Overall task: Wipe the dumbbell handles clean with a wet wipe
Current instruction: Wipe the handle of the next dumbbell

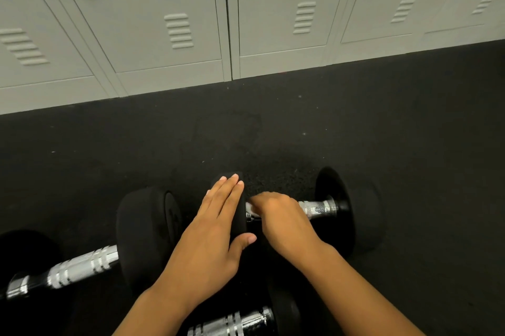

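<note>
A: Right hand (281, 222) is curled over the handle (314, 208) of the far dumbbell (338, 207), fingers wrapped down around the bar. You've got a bit of white wipe (250, 210) showing at your knuckles, pressed on the bar next to the left head.

B: Left hand?

A: Your left hand (216, 229) lies flat on that dumbbell's left head (241, 207). Fingers straight, together, laid over the top; thumb against the near face. It grips nothing, just presses.

B: Where's the dumbbell itself?

A: On the floor (273, 130), centre-right of view, bar running left to right. Right head stands clear of both hands. Bare chrome shows between your right hand and that head.

B: Others?

A: Two more. Second dumbbell (90, 262) lies at your left, its right head just beside the one you're pressing; can't tell if they touch. Its chrome bar angles down toward the left edge. Third dumbbell (240, 320) sits at the bottom edge, partly under your forearms, bar and one head visible.

B: Background?

A: Grey lockers (175, 21) along the far side, doors closed, latches and vent slots visible. Floor is dark rubber with light specks.

B: How much wipe is showing?

A: Only that small patch. Rest is under your hand, can't tell how it's folded.
</note>
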The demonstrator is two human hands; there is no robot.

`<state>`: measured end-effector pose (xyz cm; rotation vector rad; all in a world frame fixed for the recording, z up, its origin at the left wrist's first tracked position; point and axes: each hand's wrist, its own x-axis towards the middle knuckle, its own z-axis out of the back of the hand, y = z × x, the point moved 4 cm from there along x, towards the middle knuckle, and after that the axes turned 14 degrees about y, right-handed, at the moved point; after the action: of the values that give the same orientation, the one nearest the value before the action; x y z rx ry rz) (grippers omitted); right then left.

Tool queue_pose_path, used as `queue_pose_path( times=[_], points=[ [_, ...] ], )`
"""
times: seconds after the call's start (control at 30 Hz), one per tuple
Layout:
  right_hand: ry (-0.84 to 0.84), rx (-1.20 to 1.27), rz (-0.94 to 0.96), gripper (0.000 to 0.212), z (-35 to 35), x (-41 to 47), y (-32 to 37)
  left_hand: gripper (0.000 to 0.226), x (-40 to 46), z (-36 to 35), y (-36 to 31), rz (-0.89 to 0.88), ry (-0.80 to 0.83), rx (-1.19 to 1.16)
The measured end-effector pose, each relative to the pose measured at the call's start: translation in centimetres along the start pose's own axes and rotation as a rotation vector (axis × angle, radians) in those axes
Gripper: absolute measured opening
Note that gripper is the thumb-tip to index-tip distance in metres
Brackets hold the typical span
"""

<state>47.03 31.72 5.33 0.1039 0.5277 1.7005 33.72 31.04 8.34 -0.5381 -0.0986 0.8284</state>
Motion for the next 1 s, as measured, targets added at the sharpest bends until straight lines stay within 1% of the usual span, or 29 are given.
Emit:
queue_pose_path(
  times=[0.07, 0.13, 0.23, 0.33, 0.43, 0.5, 0.57, 0.63, 0.73, 0.8, 0.87, 0.9, 1.0],
  points=[
    [0.010, 0.030, -0.002, 0.011, 0.1, -0.2, -0.6, 0.078, -0.1, 0.0, 0.0, 0.005, 0.008, 0.000],
    [0.037, 0.061, -0.061, 0.014, 0.5, 0.5, -1.3, 0.079, -0.1, 0.0, -0.2, -0.002, 0.011, -0.002],
    [0.085, 0.066, -0.076, 0.022, 0.2, 1.3, -1.0, 0.078, 0.0, 0.0, -0.1, 0.007, 0.007, -0.012],
    [0.096, 0.107, -0.076, 0.017, 0.0, 1.0, -1.8, 0.079, -0.1, 0.1, -0.1, 0.007, 0.005, -0.019],
    [0.137, 0.120, -0.108, 0.019, 0.5, 1.7, -1.7, 0.079, -0.1, 0.0, -0.1, 0.003, 0.011, -0.009],
    [0.133, 0.092, -0.076, 0.017, 0.4, 1.5, -1.0, 0.079, 0.0, 0.0, -0.1, 0.008, 0.005, -0.009],
    [0.078, 0.114, -0.025, 0.014, 0.6, 0.5, -0.9, 0.079, 0.0, 0.0, 0.0, 0.007, -0.002, -0.011],
    [0.033, 0.169, -0.024, 0.017, 0.8, -0.2, -1.5, 0.079, -0.1, 0.0, 0.0, 0.004, 0.004, -0.009],
    [-0.018, 0.095, -0.010, 0.016, 0.1, 0.1, -1.0, 0.079, -0.1, -0.1, 0.0, 0.002, 0.001, -0.007],
    [-0.123, 0.031, 0.116, 0.017, -0.6, -0.7, -0.5, 0.079, -0.2, -0.1, 0.0, 0.007, -0.007, -0.002],
    [-0.225, 0.007, 0.249, 0.026, -1.3, -2.1, -1.1, 0.078, -0.3, -0.1, 0.0, 0.004, -0.010, 0.008],
    [-0.278, -0.009, 0.279, 0.029, -1.6, -2.5, -1.5, 0.078, -0.3, -0.1, 0.0, 0.000, -0.007, 0.006],
    [-0.394, -0.018, 0.293, 0.027, -2.3, -2.2, -1.3, 0.078, -0.3, -0.1, -0.1, -0.001, -0.008, 0.004]
  ],
)
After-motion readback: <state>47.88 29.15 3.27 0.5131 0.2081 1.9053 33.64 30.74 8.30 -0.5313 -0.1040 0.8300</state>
